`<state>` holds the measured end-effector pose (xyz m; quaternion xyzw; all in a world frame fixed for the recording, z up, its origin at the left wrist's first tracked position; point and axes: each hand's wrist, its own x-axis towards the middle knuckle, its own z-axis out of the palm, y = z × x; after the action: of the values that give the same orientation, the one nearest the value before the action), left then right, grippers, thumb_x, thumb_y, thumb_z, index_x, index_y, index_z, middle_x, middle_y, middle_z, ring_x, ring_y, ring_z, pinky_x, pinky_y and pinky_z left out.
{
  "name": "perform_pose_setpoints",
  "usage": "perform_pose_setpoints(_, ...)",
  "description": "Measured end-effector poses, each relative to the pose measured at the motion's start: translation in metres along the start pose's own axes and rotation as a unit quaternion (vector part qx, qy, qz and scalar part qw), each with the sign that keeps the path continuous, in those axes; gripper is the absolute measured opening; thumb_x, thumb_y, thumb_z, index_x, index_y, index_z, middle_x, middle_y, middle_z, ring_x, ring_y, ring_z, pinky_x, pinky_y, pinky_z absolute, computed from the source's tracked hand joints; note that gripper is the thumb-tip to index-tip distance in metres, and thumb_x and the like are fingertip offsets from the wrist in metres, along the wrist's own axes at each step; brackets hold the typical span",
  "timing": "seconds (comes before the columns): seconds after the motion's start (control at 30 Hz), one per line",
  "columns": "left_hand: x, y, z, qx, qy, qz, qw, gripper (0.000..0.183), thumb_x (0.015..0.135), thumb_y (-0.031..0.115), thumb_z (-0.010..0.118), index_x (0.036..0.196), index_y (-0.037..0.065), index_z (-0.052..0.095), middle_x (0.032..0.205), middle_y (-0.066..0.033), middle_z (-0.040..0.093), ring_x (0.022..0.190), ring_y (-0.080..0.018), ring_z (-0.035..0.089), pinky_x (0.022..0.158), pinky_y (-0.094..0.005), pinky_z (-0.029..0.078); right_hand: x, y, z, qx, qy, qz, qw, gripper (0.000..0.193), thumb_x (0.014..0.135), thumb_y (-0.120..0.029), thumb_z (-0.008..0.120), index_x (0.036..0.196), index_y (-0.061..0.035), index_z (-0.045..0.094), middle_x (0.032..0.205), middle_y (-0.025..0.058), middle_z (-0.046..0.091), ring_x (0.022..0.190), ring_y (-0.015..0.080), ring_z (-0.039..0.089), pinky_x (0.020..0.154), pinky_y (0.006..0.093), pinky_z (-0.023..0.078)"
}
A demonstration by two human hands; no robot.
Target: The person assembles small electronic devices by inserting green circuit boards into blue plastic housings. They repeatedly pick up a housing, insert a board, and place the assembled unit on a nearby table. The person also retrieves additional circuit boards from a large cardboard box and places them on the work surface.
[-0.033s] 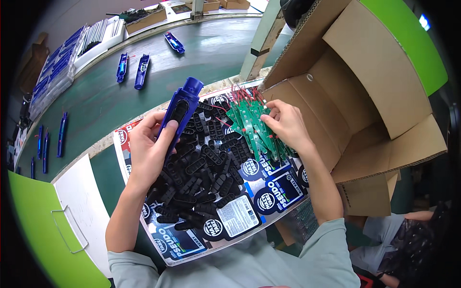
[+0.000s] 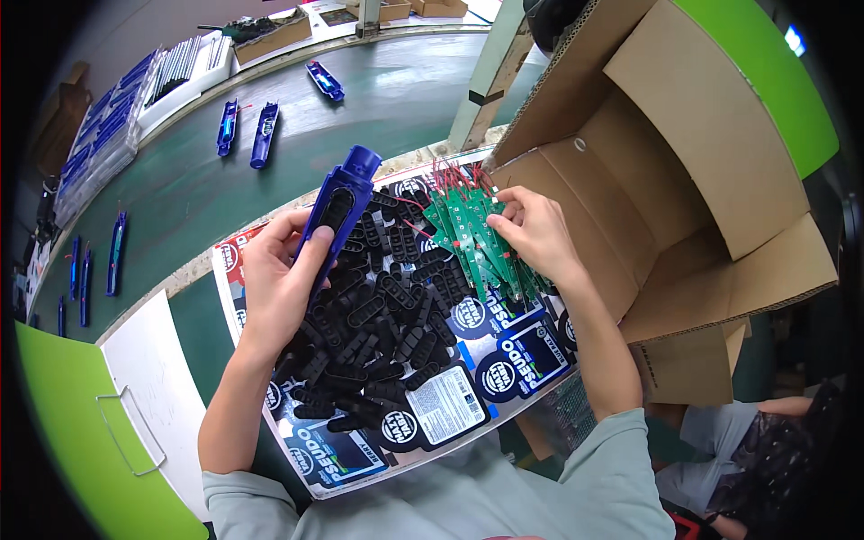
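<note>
In my left hand (image 2: 274, 274) is a long blue plastic housing (image 2: 346, 184), held tilted with its round end pointing away. A black oval-holed insert (image 2: 338, 209) lies inside it, and my thumb presses on the housing near the insert's lower end. My right hand (image 2: 540, 232) is at the right side of a heap of green circuit boards (image 2: 472, 229) with red wires. Its thumb and fingers are closed at the edge of one board; the exact grip is partly hidden. Between and below my hands, many black inserts (image 2: 369, 310) are piled loosely on a printed sheet (image 2: 531, 360).
Beyond the sheet runs a green conveyor belt (image 2: 378, 85) carrying several blue housings (image 2: 265, 135). An open cardboard box (image 2: 630, 216) stands close on the right, beside a post (image 2: 490, 85). Bundled blue parts (image 2: 103, 126) lie far left. Another person (image 2: 729, 459) sits at lower right.
The blue housings on the belt have shifted very slightly to the left. Both my hands stay where they were.
</note>
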<state>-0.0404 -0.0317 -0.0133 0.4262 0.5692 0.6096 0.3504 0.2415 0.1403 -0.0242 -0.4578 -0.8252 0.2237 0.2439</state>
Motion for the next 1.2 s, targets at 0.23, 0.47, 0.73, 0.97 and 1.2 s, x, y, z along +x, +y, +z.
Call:
perform_pose_setpoints(0.23,0.001,-0.006,0.005,-0.005,-0.031,-0.011,0.999,0.02,0.098,0.013,0.064,0.112,-0.001,0.066,0.087,-0.0022,0.069,0.073,-0.0051,0.062,0.058,-0.0209,0.049,0.0,0.002,-0.007,0.11,-0.016,0.058,0.992,0.038,0.084,-0.015,0.073,0.116,0.0045,0.065,0.088,0.0117,0.07,0.073,0.0176,0.066,0.069,0.0352,0.053)
perform_pose_setpoints(0.47,-0.002,-0.007,0.001,0.01,-0.035,-0.016,0.999,0.021,0.098,0.015,0.066,0.112,-0.001,0.065,0.087,-0.0028,0.067,0.073,-0.0071,0.063,0.058,-0.0223,0.052,0.004,-0.001,0.005,0.045,0.011,-0.034,0.998,0.039,0.081,-0.014,0.075,0.118,-0.005,0.067,0.084,0.0068,0.068,0.072,0.0191,0.064,0.068,0.0347,0.051)
perform_pose_setpoints(0.73,0.002,-0.014,0.0,-0.092,-0.086,-0.081,0.989,0.027,0.099,0.014,0.064,0.121,-0.003,0.061,0.092,-0.0045,0.066,0.075,-0.009,0.064,0.058,-0.0238,0.053,-0.009,-0.048,-0.025,0.292,0.072,-0.012,0.954,0.024,0.093,0.003,0.063,0.117,0.0034,0.062,0.094,0.0035,0.065,0.078,0.0051,0.059,0.067,0.0191,0.046)
perform_pose_setpoints(0.97,-0.006,-0.008,0.005,-0.245,-0.125,-0.098,0.956,0.04,0.107,0.026,0.05,0.138,0.001,0.053,0.11,-0.0088,0.068,0.087,-0.0097,0.064,0.077,-0.0271,0.055,-0.031,-0.127,-0.013,0.442,0.092,-0.083,0.889,0.027,0.094,0.0,0.064,0.119,0.0054,0.056,0.097,0.0087,0.067,0.08,0.0108,0.065,0.07,0.0215,0.052)
perform_pose_setpoints(1.2,-0.013,-0.009,0.016,-0.259,-0.126,-0.063,0.956,0.039,0.107,0.026,0.052,0.137,0.002,0.056,0.107,-0.0069,0.069,0.091,-0.0111,0.066,0.079,-0.0281,0.055,-0.038,-0.151,0.03,0.441,0.084,-0.15,0.881,0.029,0.092,0.008,0.065,0.119,0.0065,0.058,0.101,0.0125,0.068,0.083,0.0125,0.068,0.073,0.0239,0.055)
